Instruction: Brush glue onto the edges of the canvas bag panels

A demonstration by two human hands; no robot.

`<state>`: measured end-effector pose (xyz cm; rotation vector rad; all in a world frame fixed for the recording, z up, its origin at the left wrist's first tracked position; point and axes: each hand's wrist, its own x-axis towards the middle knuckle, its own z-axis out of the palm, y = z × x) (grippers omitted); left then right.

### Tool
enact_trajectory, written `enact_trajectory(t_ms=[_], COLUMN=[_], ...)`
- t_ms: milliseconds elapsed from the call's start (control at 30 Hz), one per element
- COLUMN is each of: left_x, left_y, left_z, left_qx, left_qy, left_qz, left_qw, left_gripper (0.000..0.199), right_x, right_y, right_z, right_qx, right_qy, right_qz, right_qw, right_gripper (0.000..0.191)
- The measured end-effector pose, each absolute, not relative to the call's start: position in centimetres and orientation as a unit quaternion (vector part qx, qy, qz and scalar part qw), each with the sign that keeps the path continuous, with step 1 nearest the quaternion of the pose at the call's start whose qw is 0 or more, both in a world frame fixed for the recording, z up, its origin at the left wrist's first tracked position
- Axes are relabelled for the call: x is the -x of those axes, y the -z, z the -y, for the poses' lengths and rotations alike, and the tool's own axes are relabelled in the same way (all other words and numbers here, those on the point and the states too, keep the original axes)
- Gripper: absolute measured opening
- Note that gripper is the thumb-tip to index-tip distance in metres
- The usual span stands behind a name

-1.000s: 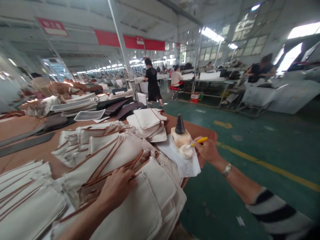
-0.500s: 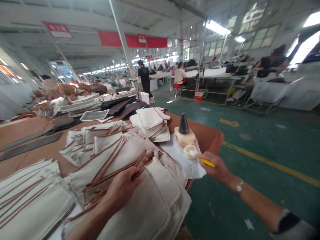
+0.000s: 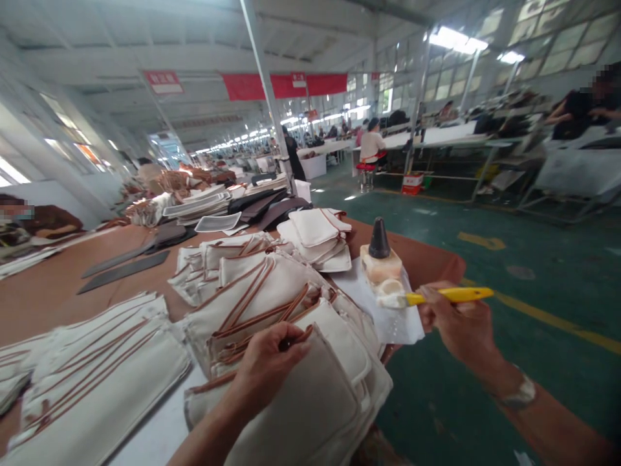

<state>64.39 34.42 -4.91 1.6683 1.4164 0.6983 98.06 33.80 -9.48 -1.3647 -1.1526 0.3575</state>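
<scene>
My left hand (image 3: 276,353) pinches the brown-trimmed top edge of a cream fabric piece (image 3: 305,395) on the near pile. In my right hand (image 3: 460,323) is a yellow-handled brush (image 3: 451,296), held nearly level. The brush's whitened bristles are at a round, cream-coloured container (image 3: 389,291), whose contents I cannot make out. Right behind it is a pale block (image 3: 381,264) with a black cone-shaped piece (image 3: 379,239) on top. Both rest on a white sheet (image 3: 402,327) at the table's right edge.
More cream pieces with brown trim (image 3: 111,375) lie in stacks at the left. Dark strips (image 3: 123,270) and white panels (image 3: 315,236) are farther back on the brown table (image 3: 43,304). A seated person (image 3: 371,145) and other people are in the background.
The view has turned left. My right hand has tilted the brush, and more of its yellow handle shows. My left hand now holds a cream piece's edge, raised slightly off the pile.
</scene>
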Motion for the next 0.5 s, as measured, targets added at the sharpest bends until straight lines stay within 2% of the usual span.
enact_trajectory(t_ms=[133, 267, 367, 500], left_x=[-64.8, -65.4, -65.8, -66.2], left_y=[4.5, 4.0, 3.6, 3.6], left_z=[-33.9, -33.3, -32.7, -32.3], left_qx=[-0.665, -0.68, -0.691, -0.7], left_qy=[-0.279, -0.276, -0.273, -0.284], left_qz=[-0.56, -0.558, -0.555, -0.549], left_qw=[0.407, 0.387, 0.375, 0.359], left_gripper=[0.029, 0.025, 0.023, 0.02], right_x=[-93.2, -90.1, -88.8, -88.6], right_y=[5.4, 3.7, 3.3, 2.9], right_z=[-31.3, -31.1, -31.9, -32.5], right_qx=[0.457, 0.427, 0.428, 0.441], right_qy=[-0.308, -0.384, -0.369, -0.27], right_qz=[0.511, 0.531, 0.57, 0.592], right_qw=[0.66, 0.623, 0.596, 0.618], right_gripper=[0.033, 0.034, 0.032, 0.025])
